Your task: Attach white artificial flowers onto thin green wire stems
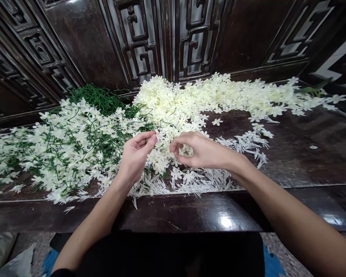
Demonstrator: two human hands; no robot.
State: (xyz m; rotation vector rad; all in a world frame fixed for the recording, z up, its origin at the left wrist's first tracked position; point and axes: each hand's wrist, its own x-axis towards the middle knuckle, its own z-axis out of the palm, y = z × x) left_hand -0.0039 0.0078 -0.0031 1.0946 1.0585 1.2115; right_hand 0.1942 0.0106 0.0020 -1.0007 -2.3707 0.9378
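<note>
My left hand is closed in a pinch, with a small white artificial flower at the thumb and fingertip. Just right of it, my right hand curls its fingers toward the thumb; whatever it may hold is too small to make out. Under and behind both hands lies a heap of loose cream-white blossoms. To the left spreads a pile of white flowers on green stems. Thin white stamen-like pieces are scattered below my right hand.
A tangle of bare green stems sits at the back. Everything lies on a dark, glossy wooden bench with a carved back panel. One single blossom lies apart. A pale bag is on the floor at lower left.
</note>
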